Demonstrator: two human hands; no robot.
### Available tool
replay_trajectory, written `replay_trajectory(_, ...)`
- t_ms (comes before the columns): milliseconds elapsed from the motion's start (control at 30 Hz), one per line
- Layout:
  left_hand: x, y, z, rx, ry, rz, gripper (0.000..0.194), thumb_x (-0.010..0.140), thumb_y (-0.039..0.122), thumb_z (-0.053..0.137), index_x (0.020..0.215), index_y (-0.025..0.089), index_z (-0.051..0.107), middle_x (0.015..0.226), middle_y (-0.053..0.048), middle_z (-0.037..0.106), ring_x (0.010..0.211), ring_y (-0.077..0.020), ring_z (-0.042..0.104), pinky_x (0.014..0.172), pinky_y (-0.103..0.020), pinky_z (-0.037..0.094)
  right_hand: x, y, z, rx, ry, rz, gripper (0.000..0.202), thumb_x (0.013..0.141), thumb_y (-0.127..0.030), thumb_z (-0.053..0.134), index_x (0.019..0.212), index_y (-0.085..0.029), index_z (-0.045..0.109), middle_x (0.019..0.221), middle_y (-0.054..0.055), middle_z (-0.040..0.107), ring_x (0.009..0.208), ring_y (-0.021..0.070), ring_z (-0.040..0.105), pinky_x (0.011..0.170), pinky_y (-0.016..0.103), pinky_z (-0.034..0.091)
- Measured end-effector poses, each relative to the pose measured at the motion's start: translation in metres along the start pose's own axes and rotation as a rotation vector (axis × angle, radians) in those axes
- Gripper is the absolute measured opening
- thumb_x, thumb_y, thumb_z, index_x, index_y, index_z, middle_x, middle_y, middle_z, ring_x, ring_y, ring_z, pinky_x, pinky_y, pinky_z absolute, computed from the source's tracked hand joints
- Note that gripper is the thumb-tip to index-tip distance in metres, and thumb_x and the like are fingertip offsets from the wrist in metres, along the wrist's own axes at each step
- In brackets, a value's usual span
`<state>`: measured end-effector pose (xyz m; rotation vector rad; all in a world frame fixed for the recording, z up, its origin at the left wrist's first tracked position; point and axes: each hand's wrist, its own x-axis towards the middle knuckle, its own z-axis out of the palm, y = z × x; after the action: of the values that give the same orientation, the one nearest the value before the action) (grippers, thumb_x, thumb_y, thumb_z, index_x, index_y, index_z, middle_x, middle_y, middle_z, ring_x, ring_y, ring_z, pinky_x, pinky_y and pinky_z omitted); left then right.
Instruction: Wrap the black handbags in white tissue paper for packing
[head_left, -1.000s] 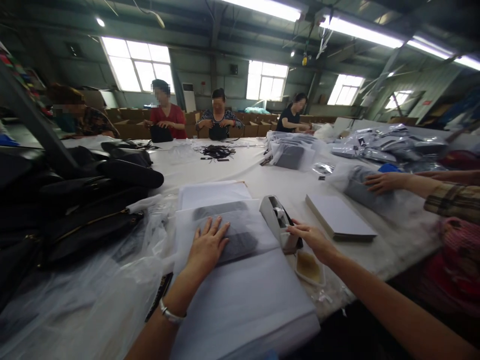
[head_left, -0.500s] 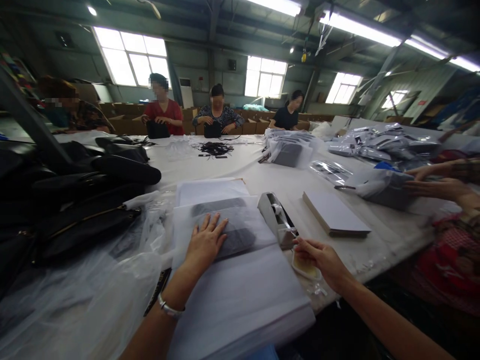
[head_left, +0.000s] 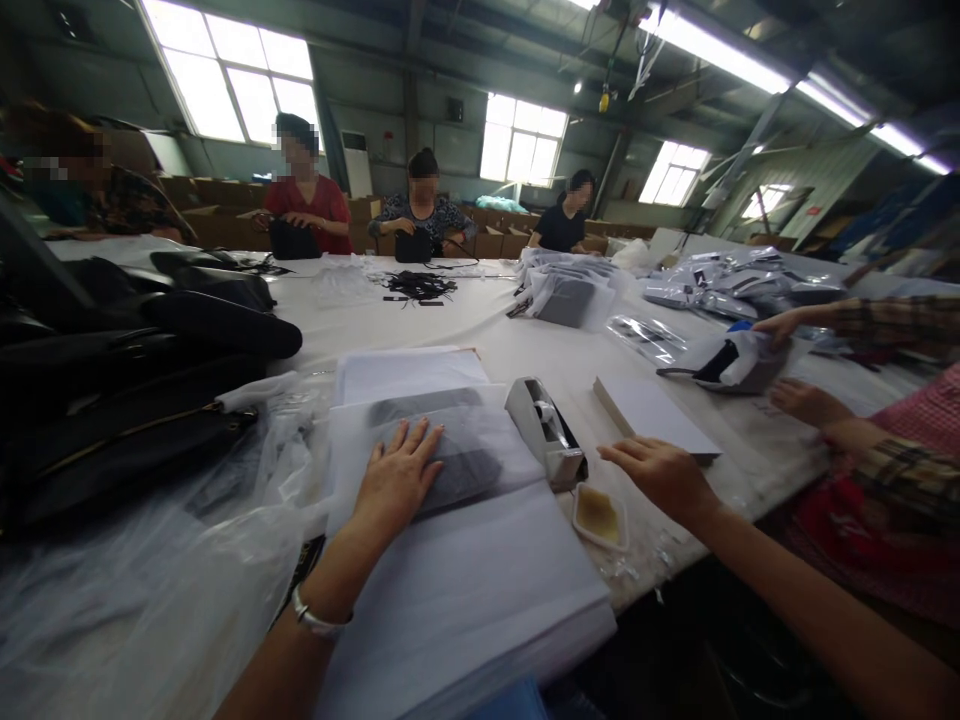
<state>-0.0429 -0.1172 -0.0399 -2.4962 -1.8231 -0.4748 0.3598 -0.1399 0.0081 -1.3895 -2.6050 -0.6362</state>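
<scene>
Head view, left hand: here's the left hand point(head_left: 397, 478), palm down, fingers slightly spread, lying flat over the grey piece; a silver bracelet point(head_left: 319, 615) rings the wrist.
Grey piece: right under that palm, this flat grey piece point(head_left: 469, 465) shows dimly through a thin white sheet point(head_left: 517, 440), on top of a stack of white paper point(head_left: 480, 580).
Right hand: over on the other side, the right hand point(head_left: 664, 478) is off the paper, fingers bunched and pointing at the dispenser, near but apart; whether the tips pinch anything, I cannot tell.
Tape dispenser: the pale tape dispenser point(head_left: 536, 415) stands beside the sheet's right edge, with a small tray point(head_left: 600, 515) of something yellowish just in front.
White block: beyond the right hand, a neat block of white sheets point(head_left: 656, 410).
Right neighbour: a co-worker's hands point(head_left: 810, 402) are busy at a grey bag point(head_left: 757, 375) partly wrapped in white.
Left side: dark bags point(head_left: 135, 410) heap up behind crumpled clear plastic point(head_left: 187, 570).
</scene>
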Motion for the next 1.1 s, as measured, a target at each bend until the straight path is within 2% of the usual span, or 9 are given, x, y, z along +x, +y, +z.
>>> replay_trajectory(133,0.003,-0.007,-0.007,-0.109,0.018,-0.009,0.057,0.097,0.033,0.050,0.151,0.026,0.033,0.154,-0.004,0.042,0.142,-0.0294,0.038,0.108,-0.048,0.043,0.045,0.000,-0.021,-0.013,0.113,-0.271,0.028,0.094,-0.009,0.049,0.109,-0.020,0.070,0.094,0.005,0.074,0.085,0.0174,0.066,0.075,0.028,0.046)
replay_trajectory(300,0.004,-0.022,-0.017,-0.253,0.033,-0.135,0.055,0.098,0.018,0.041,0.151,0.028,0.033,0.156,-0.002,0.037,0.130,-0.0251,0.054,0.101,-0.039,0.051,0.119,-0.039,-0.027,0.171,0.153,-0.444,0.022,0.098,-0.030,0.051,0.095,-0.020,0.071,0.080,0.004,0.070,0.074,0.0151,0.062,0.068,0.027,0.042)
replay_trajectory(400,0.005,-0.034,-0.018,-0.310,0.056,-0.186,0.058,0.095,0.012,0.043,0.150,0.025,0.035,0.155,-0.004,0.039,0.133,-0.0246,0.051,0.104,-0.038,0.049,0.168,-0.071,-0.023,0.335,0.087,-0.508,0.029,0.098,-0.039,0.051,0.086,-0.021,0.071,0.075,0.003,0.068,0.068,0.0137,0.059,0.062,0.026,0.037)
replay_trajectory(533,0.006,-0.049,-0.010,-0.428,0.153,-0.210,0.060,0.093,0.015,0.050,0.150,0.023,0.036,0.152,-0.007,0.044,0.136,-0.0229,0.047,0.110,-0.036,0.042,0.234,-0.109,-0.011,0.478,-0.063,-0.573,0.035,0.093,-0.047,0.056,0.075,-0.022,0.070,0.071,0.001,0.068,0.063,0.0124,0.058,0.057,0.025,0.032)
replay_trajectory(700,0.003,-0.059,0.004,-0.634,0.223,-0.284,0.067,0.089,0.020,0.059,0.151,0.022,0.033,0.145,-0.009,0.053,0.126,-0.0231,0.058,0.108,-0.038,0.045,0.301,-0.143,0.006,0.387,-0.286,-0.653,0.032,0.086,-0.051,0.060,0.076,-0.024,0.073,0.069,0.000,0.071,0.059,0.0133,0.057,0.054,0.025,0.028)
replay_trajectory(800,0.001,-0.060,0.010,-0.688,0.239,-0.316,0.069,0.089,0.021,0.060,0.152,0.025,0.031,0.144,-0.008,0.054,0.124,-0.0230,0.059,0.107,-0.039,0.046,0.323,-0.156,0.009,0.234,-0.414,-0.666,0.036,0.082,-0.057,0.061,0.078,-0.025,0.076,0.068,0.002,0.072,0.059,0.0157,0.058,0.053,0.026,0.027)
replay_trajectory(867,0.001,-0.060,0.013,-0.700,0.248,-0.321,0.070,0.089,0.021,0.060,0.152,0.027,0.030,0.146,-0.007,0.052,0.127,-0.0232,0.057,0.107,-0.040,0.046,0.330,-0.162,0.008,0.157,-0.455,-0.660,0.039,0.079,-0.061,0.062,0.081,-0.025,0.078,0.071,0.005,0.073,0.062,0.0182,0.061,0.055,0.026,0.029)
replay_trajectory(967,0.001,-0.060,0.016,-0.707,0.263,-0.309,0.068,0.090,0.022,0.059,0.152,0.028,0.031,0.148,-0.005,0.050,0.131,-0.0231,0.053,0.108,-0.040,0.046,0.334,-0.166,0.003,0.080,-0.470,-0.638,0.045,0.076,-0.065,0.062,0.087,-0.025,0.078,0.077,0.009,0.074,0.069,0.0223,0.065,0.058,0.027,0.034)
replay_trajectory(1100,0.000,-0.060,0.014,-0.707,0.257,-0.300,0.064,0.091,0.023,0.057,0.151,0.026,0.034,0.147,-0.006,0.051,0.132,-0.0234,0.052,0.109,-0.041,0.045,0.338,-0.161,0.002,0.055,-0.455,-0.568,0.068,0.070,-0.079,0.058,0.093,-0.017,0.076,0.083,0.015,0.074,0.076,0.0281,0.067,0.061,0.030,0.039)
